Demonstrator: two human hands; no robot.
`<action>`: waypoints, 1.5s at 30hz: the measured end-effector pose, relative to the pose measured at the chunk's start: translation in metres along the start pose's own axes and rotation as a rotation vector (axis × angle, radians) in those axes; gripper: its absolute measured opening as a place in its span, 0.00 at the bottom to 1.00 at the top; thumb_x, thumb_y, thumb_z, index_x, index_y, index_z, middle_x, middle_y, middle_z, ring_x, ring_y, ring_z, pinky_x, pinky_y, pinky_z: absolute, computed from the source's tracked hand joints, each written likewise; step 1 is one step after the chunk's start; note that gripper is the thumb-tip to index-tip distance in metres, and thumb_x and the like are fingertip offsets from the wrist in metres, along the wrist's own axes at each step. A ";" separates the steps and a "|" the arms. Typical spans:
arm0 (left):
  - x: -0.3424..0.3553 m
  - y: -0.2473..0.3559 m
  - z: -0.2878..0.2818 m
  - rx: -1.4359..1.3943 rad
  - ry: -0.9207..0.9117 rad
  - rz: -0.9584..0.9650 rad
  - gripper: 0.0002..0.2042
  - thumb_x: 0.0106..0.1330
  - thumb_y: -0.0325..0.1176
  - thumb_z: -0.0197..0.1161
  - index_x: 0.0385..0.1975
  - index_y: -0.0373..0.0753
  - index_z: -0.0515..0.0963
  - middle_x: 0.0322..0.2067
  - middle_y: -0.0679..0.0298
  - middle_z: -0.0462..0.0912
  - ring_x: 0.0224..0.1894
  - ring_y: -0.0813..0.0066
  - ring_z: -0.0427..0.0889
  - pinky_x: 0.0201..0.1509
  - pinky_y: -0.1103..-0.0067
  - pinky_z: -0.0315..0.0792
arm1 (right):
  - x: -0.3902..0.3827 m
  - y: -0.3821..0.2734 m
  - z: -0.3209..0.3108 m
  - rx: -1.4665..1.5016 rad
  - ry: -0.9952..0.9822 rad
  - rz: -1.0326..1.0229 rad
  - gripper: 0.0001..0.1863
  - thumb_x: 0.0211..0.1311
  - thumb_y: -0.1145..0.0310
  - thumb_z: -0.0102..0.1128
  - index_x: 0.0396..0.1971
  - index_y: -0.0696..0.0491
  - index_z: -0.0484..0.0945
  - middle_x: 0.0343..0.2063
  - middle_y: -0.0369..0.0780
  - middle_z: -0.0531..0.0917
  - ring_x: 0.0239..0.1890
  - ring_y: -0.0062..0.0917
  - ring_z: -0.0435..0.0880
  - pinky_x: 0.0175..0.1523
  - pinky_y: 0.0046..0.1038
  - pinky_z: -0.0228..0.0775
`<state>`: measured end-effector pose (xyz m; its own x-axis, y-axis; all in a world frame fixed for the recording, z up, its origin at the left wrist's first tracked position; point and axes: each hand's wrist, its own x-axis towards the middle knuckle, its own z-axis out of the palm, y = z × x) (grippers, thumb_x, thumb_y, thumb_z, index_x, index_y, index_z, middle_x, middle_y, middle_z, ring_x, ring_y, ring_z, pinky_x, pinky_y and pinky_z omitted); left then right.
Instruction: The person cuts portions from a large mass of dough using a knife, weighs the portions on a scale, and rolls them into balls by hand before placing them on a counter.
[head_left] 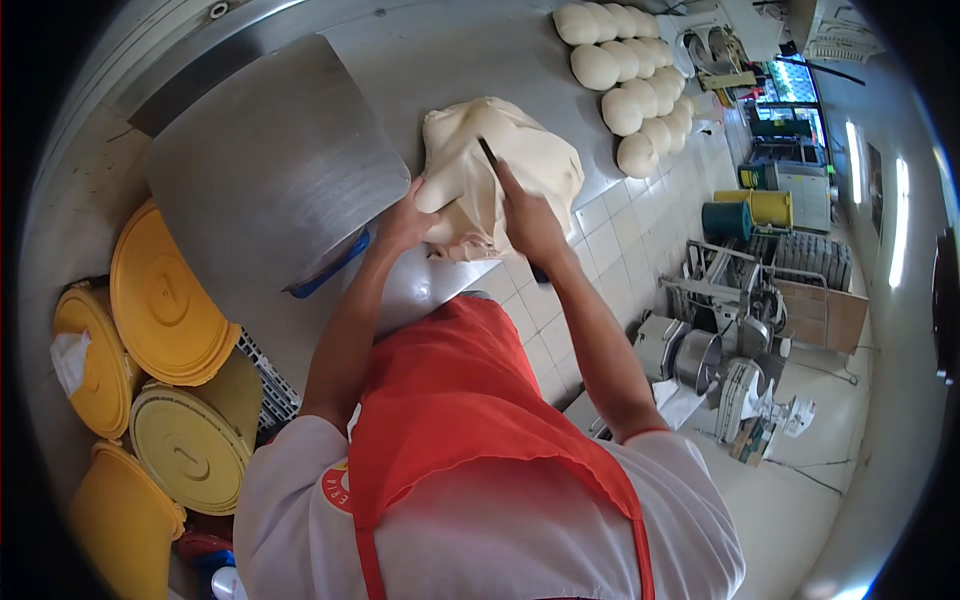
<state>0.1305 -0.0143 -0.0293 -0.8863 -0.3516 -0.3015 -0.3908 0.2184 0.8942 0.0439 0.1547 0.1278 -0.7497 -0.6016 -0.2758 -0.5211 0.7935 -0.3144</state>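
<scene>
A large, soft, pale mass of dough lies on the metal worktable, with folds and a ragged near edge. My right hand is closed round a knife, its index finger stretched along it. The knife's dark, narrow tip rests against the top of the dough, and a dark end shows below the fist. At the dough's left edge, my left hand grips a part of it between thumb and fingers.
Several rows of round dough balls sit at the table's far right. A large metal sheet lies on the left, with a blue object under its edge. Yellow lidded bins stand at left; a mixer bowl and machines at right.
</scene>
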 end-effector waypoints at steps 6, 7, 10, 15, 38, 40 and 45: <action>-0.054 -0.003 -0.025 0.046 -0.029 0.140 0.21 0.52 0.29 0.71 0.47 0.32 0.78 0.47 0.44 0.82 0.51 0.45 0.80 0.56 0.62 0.74 | -0.048 0.056 0.102 -0.111 -0.285 -0.113 0.44 0.58 0.78 0.47 0.76 0.50 0.45 0.39 0.60 0.83 0.38 0.53 0.84 0.47 0.51 0.76; -0.066 -0.012 -0.024 0.070 -0.011 0.168 0.19 0.52 0.28 0.71 0.44 0.32 0.78 0.45 0.44 0.81 0.50 0.44 0.80 0.55 0.61 0.74 | -0.079 0.047 0.091 -0.159 -0.446 -0.019 0.44 0.58 0.78 0.47 0.77 0.50 0.44 0.36 0.59 0.83 0.36 0.53 0.84 0.45 0.51 0.76; -0.088 -0.034 -0.013 0.101 0.101 0.300 0.15 0.52 0.26 0.68 0.41 0.31 0.77 0.44 0.45 0.80 0.49 0.40 0.78 0.54 0.58 0.73 | -0.096 0.041 0.049 -0.223 -0.570 0.078 0.44 0.58 0.78 0.45 0.77 0.49 0.44 0.28 0.57 0.83 0.31 0.51 0.85 0.41 0.51 0.76; -0.101 -0.036 -0.008 0.123 0.069 0.290 0.15 0.53 0.24 0.66 0.41 0.31 0.77 0.45 0.46 0.80 0.50 0.40 0.77 0.55 0.59 0.73 | -0.012 0.003 0.032 -0.059 -0.203 -0.085 0.38 0.65 0.74 0.46 0.76 0.49 0.49 0.28 0.56 0.84 0.32 0.52 0.84 0.39 0.50 0.76; -0.079 0.015 0.016 0.693 -0.065 0.066 0.31 0.51 0.38 0.74 0.58 0.47 0.73 0.53 0.59 0.78 0.57 0.52 0.78 0.58 0.63 0.75 | 0.026 0.026 0.154 -0.144 -0.068 -0.244 0.35 0.68 0.70 0.47 0.75 0.53 0.51 0.41 0.56 0.84 0.42 0.52 0.85 0.49 0.48 0.77; -0.114 -0.002 0.015 0.648 0.008 0.104 0.31 0.50 0.35 0.74 0.58 0.48 0.73 0.51 0.59 0.79 0.60 0.50 0.76 0.57 0.60 0.76 | -0.049 0.024 0.136 -0.113 -0.348 -0.068 0.36 0.69 0.70 0.45 0.75 0.53 0.48 0.47 0.57 0.82 0.46 0.50 0.85 0.50 0.48 0.78; -0.178 0.021 0.029 0.680 0.235 0.152 0.40 0.40 0.36 0.80 0.60 0.47 0.72 0.53 0.56 0.77 0.62 0.50 0.75 0.58 0.61 0.76 | -0.192 0.121 0.163 -0.017 -0.428 0.002 0.42 0.66 0.75 0.48 0.78 0.44 0.43 0.38 0.59 0.82 0.36 0.54 0.85 0.43 0.52 0.78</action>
<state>0.2730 0.0787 0.0335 -0.8962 -0.4415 -0.0434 -0.4032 0.7698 0.4949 0.1909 0.3514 -0.0052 -0.5153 -0.5814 -0.6297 -0.5291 0.7938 -0.2999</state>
